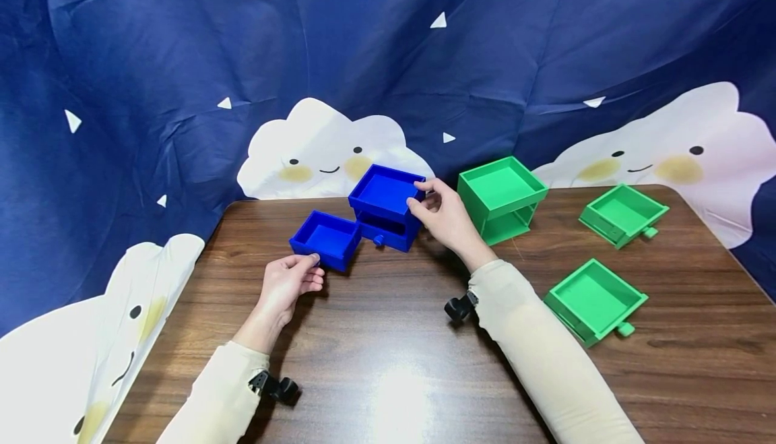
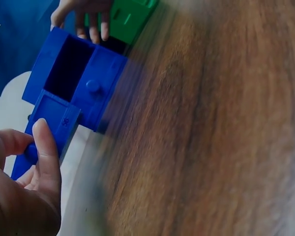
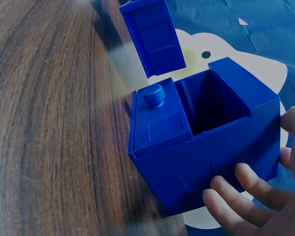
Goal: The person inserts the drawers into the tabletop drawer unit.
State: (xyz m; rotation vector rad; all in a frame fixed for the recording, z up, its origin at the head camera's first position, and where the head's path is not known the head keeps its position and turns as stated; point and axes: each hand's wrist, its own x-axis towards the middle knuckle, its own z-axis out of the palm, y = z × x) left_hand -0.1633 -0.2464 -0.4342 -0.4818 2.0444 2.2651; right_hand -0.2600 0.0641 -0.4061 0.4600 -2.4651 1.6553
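Note:
My left hand [image 1: 285,287] pinches the knob [image 2: 31,153] of a blue drawer [image 1: 330,236] between thumb and fingers. The drawer is held up at the left front of a blue cabinet [image 1: 388,191], its near corner overlapping the cabinet in the head view. The cabinet's upper slot gapes dark, while a lower drawer [image 3: 162,125] with a round knob sits in the bottom slot. With my right hand [image 1: 447,218] I hold the cabinet by its right side, fingers along the wall and thumb at the top edge.
Right of the blue cabinet stands a green cabinet [image 1: 503,184] with its slots bare. Two green drawers, one farther back [image 1: 624,211] and one nearer [image 1: 597,296], lie on the right of the wooden table [image 1: 339,363]. A blue cloth [image 1: 376,40] with clouds hangs behind the table.

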